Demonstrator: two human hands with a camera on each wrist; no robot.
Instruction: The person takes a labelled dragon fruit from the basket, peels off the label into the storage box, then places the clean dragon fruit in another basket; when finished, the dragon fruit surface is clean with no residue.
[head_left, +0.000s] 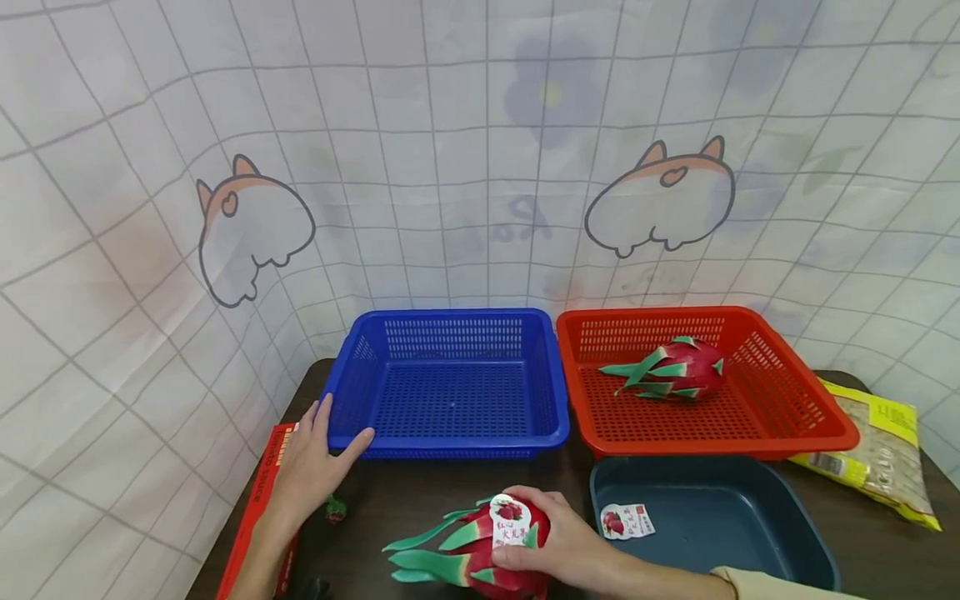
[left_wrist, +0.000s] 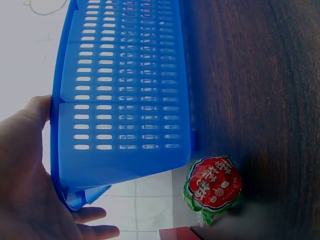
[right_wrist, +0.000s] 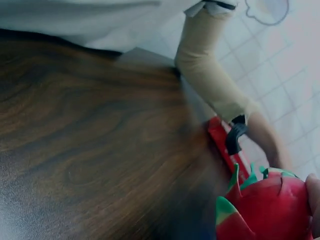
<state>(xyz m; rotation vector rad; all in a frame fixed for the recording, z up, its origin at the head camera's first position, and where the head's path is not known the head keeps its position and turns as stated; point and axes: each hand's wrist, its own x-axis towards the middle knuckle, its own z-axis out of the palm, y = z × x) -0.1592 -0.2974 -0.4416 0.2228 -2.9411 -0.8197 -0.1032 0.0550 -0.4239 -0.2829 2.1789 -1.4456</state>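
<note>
My right hand [head_left: 566, 542] grips a red dragon fruit [head_left: 480, 554] with green scales and a white round-topped sticker, in front of the blue basket [head_left: 450, 444]. Part of that dragon fruit [right_wrist: 272, 210] also shows in the right wrist view. My left hand [head_left: 311, 462] touches the blue basket's front left corner, its fingers fairly straight and the thumb spread along the front rim. In the left wrist view the hand [left_wrist: 30, 170] lies against the rim of the perforated basket wall [left_wrist: 125, 100]. A second dragon fruit [head_left: 682, 369] lies in the red basket [head_left: 795, 437].
A dark blue tray [head_left: 712, 542] with a label card [head_left: 627, 521] stands at front right. Beyond it lies a yellow-and-clear bag [head_left: 885, 450]. A red box [head_left: 255, 517] lies under the left forearm, near a small green-and-red wrapped item [left_wrist: 215, 185]. A patterned curtain [head_left: 480, 167] hangs behind.
</note>
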